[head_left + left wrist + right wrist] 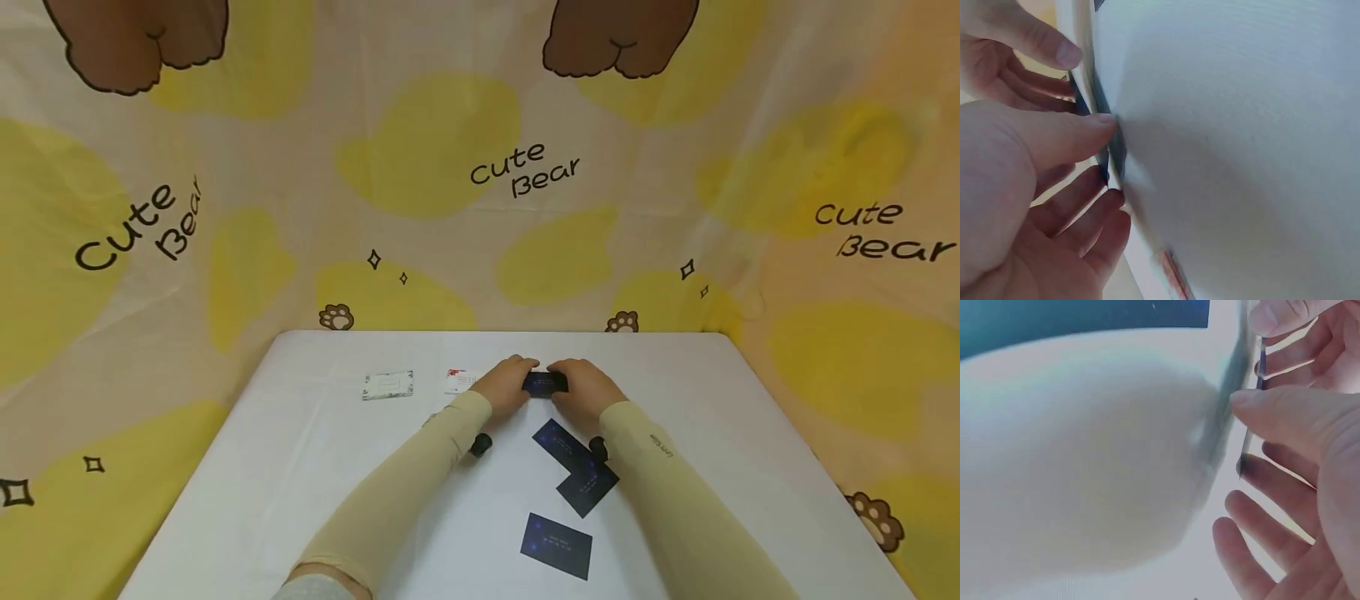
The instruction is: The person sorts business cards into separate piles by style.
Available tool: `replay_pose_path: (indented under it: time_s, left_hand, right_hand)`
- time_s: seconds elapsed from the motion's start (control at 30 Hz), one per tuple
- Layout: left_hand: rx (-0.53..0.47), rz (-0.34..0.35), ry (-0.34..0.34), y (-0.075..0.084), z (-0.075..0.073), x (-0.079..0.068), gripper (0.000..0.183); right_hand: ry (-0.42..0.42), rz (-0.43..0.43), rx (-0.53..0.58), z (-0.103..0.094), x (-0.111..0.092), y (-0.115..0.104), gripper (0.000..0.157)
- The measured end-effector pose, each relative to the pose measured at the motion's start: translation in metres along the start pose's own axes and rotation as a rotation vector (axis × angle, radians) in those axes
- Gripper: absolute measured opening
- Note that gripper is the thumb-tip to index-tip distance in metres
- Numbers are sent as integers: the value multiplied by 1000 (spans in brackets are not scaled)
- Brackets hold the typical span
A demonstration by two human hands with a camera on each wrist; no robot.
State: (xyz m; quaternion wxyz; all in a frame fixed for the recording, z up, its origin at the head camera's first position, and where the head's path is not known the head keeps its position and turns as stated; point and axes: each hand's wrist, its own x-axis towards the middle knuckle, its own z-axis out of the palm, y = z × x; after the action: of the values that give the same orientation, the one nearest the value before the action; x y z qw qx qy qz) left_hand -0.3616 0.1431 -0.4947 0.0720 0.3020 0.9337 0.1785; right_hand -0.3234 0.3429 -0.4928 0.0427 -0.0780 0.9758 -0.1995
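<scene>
The left hand point(506, 385) pinches one short end of the dark card point(545, 384), and the right hand point(588, 387) pinches the other end, each with the thumb on the near face and fingers behind. The card is near the far edge of the table point(360, 475), with its printed face turned to the person. The wrist views show it almost edge-on, so one cannot tell if its bottom touches the table. The step in hand looks like placing or picking up this card with both hands; which of the two is not plain. The next move seems to call for both hands to work together, keeping the card straight and not bending it. Just left of the left hand is a white card point(460, 382) with a red corner, partly hidden by that hand. Farther left lies a leafy card point(388, 384). Nearer the person, by the right arm, an upper card point(557, 440) and a lower card point(585, 492), both dark, meet or overlap. Nearest of all, a last card point(557, 546), dark too, lies apart from them.
</scene>
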Motion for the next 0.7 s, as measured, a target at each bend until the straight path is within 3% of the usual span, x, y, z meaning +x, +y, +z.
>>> replay_pose_path:
  time_s: [0.13,0.23,0.33,0.43,0.5,0.6,0.7]
  left_hand:
    - [30,-16,-9,0,5,-1,61]
    - [57,0,5,11,1,-20,63]
    - [55,89,-50,30,-2,-56,69]
    - [34,198,-165,50,4,-101,76]
    - [37,232,-230,60,10,-129,78]
    - [73,226,-242,71,17,-157,76]
    - [106,208,-218,77,22,-171,67]
  right_hand:
    - [-33,41,25,8,-2,5,52]
    - [-1,22,16,7,-21,1,55]
    - [58,-86,-23,7,-63,-5,57]
    - [114,-209,-70,16,-116,-14,59]
    - [124,-264,-94,22,-152,-21,61]
    - [68,-254,-135,29,-193,-34,65]
    - [-19,-203,-153,35,-220,-43,68]
